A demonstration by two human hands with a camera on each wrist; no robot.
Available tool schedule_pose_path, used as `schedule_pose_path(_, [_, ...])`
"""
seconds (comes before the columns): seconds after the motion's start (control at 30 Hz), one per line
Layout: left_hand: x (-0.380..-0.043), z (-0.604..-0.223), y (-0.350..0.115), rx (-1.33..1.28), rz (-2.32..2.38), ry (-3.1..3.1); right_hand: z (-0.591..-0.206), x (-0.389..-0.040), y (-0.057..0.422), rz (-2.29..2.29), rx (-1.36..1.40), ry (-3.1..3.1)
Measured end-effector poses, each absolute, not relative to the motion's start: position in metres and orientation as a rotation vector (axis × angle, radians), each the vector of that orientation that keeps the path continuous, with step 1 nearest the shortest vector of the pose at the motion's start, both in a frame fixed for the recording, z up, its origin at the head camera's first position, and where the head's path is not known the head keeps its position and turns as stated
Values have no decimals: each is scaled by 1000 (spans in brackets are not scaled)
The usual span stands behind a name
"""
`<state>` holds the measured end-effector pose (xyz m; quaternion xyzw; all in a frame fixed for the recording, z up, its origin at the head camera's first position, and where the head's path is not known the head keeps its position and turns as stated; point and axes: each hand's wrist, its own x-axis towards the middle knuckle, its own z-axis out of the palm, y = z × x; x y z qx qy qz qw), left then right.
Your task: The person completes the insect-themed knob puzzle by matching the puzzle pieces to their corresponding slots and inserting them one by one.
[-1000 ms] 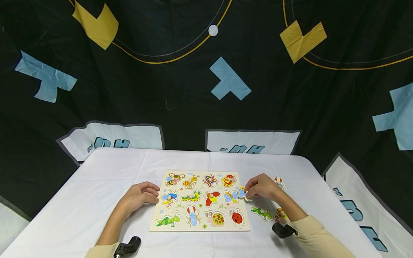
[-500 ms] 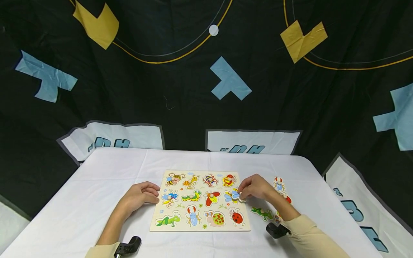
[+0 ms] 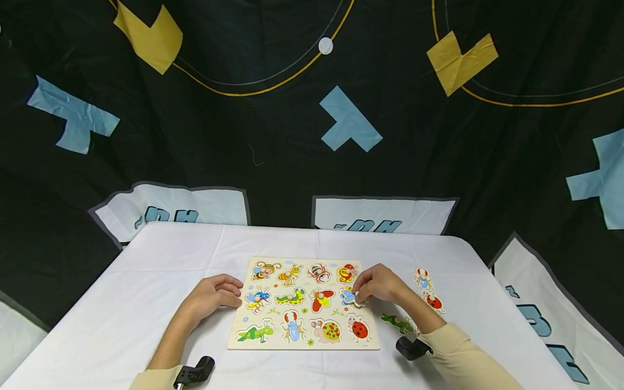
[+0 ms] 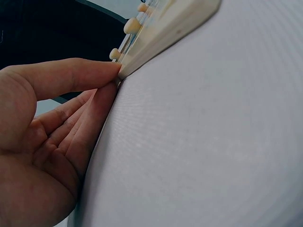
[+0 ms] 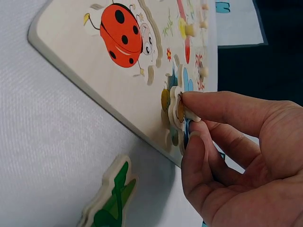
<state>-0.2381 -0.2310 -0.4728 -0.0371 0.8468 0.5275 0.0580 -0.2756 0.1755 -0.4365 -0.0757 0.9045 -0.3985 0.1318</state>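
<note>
board (image 5: pixel 61 35) looks about two-thirds done. top row (image 3: pixel 319 273) seems filled, middle row (image 3: pixel 290 296) too bar dragonfly piece (image 5: pixel 174 113), pinched in my right hand (image 3: pixel 376 284) at its recess (image 5: pixel 165 100), tilted, not seated. my left hand (image 3: pixel 214 295) rests relaxed against the left edge. bottom row (image 3: pixel 293 326) unfilled; beetle (image 3: pixel 423 279), ladybug (image 3: pixel 433 301), grasshopper (image 3: pixel 397 323) pieces loose on the right.

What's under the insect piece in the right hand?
The puzzle board: in the right wrist view, blue and yellow print shows beside the insect piece. Whatever lies directly beneath is covered by the piece itself; contact with the board can't be judged.
</note>
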Motion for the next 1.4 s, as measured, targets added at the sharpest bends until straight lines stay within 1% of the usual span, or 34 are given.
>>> schedule_pose_path(1.07, [-238, -472, -229, -126, 1581, 2578, -444, -275, 167, -1160, -198, 2618])
schedule_pose_path(1.4, [-238, -473, -230, -123, 1566, 2590, -447, -274, 165, -1143, -141, 2640])
